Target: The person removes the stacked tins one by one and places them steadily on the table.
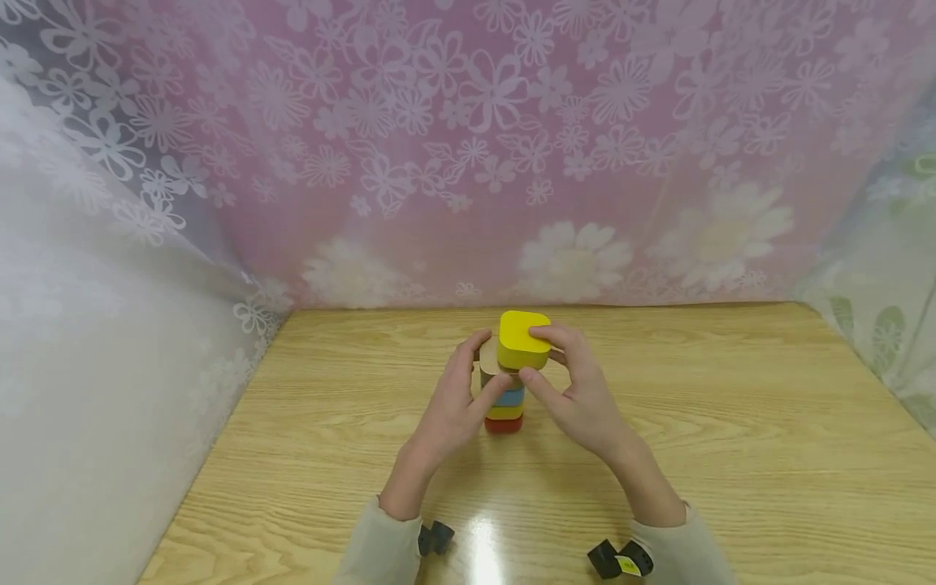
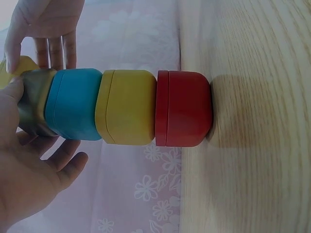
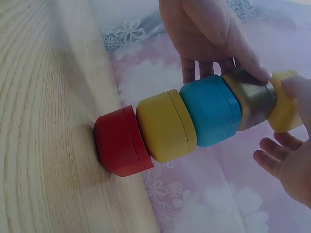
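A stack of small rounded-square lidded tins stands on the table. At the bottom is a red tin (image 2: pixel 187 109), then a yellow tin (image 2: pixel 127 108), a blue tin (image 3: pixel 210 110) and a gold-brown tin (image 3: pixel 253 99). My left hand (image 1: pixel 452 406) grips the gold-brown tin between thumb and fingers. Another yellow tin (image 1: pixel 522 345) is pinched by my right hand (image 1: pixel 588 406) at the top of the stack, offset to the right of the gold-brown one. Whether those two touch cannot be told.
The wood-grain table (image 1: pixel 731 422) spreads out on both sides of the stack. A pink floral cloth (image 1: pixel 453 162) hangs behind it, and a pale cloth (image 1: pixel 110 341) stands along the left. Black wrist devices (image 1: pixel 620 561) sit by both sleeves.
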The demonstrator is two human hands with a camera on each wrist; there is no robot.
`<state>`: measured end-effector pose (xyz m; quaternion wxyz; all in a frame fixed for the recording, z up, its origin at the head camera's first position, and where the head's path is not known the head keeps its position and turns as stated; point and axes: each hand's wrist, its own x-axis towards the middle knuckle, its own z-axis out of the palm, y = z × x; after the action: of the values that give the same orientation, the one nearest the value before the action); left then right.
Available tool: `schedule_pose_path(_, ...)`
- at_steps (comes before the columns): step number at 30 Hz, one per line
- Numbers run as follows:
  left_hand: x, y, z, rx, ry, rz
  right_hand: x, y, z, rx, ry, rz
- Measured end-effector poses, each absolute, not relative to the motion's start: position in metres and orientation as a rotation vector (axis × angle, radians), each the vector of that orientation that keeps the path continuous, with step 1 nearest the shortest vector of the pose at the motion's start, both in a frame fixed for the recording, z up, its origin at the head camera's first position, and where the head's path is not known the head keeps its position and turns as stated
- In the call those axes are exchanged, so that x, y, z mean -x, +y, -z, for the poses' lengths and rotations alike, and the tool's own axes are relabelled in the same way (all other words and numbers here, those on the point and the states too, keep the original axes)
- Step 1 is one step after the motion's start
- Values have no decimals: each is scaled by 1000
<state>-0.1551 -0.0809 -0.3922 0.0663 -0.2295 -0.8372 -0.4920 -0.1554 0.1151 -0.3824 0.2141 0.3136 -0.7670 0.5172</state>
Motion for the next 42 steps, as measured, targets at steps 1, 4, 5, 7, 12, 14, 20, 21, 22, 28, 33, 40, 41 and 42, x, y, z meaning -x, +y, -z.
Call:
schedule_pose_path(1,155,-81,392,691,-2528,1479,155,116,382,-872,-2130,-1437)
schedule_pose_path(4,156,-80,393,690,-2532,1473,155,117,382,-875,-2121,-1462)
schedule_pose_path(5,156,-80,393,687,-2534,1471,155,117,382,-875,-2117,-1469)
schedule_pose_path(7,156,-80,394,684,-2533,1469,155,118,382,-871,-2113,-1482)
schedule_pose_path(12,156,-79,393,676,-2525,1493,156,123,382,-844,-2130,-1483)
schedule_pose_path(14,156,-79,393,682,-2520,1502,157,127,381,-824,-2145,-1480)
schedule_pose_path(20,157,-80,394,705,-2505,1498,159,138,380,-839,-2093,-1482)
schedule_pose_path(21,157,-80,394,705,-2504,1495,160,139,380,-849,-2084,-1479)
schedule_pose_path(22,157,-80,394,706,-2503,1491,160,141,380,-854,-2083,-1476)
schedule_pose_path(28,159,-78,395,713,-2494,1470,162,148,378,-864,-2105,-1446)
schedule_pose_path(33,160,-78,394,729,-2479,1461,163,153,377,-844,-2146,-1430)
schedule_pose_path(40,158,-79,397,729,-2482,1440,160,160,377,-767,-2291,-1381)
schedule_pose_path(41,158,-79,396,728,-2481,1441,160,161,376,-767,-2305,-1380)
schedule_pose_path(42,158,-79,396,728,-2479,1443,160,162,376,-769,-2320,-1381)
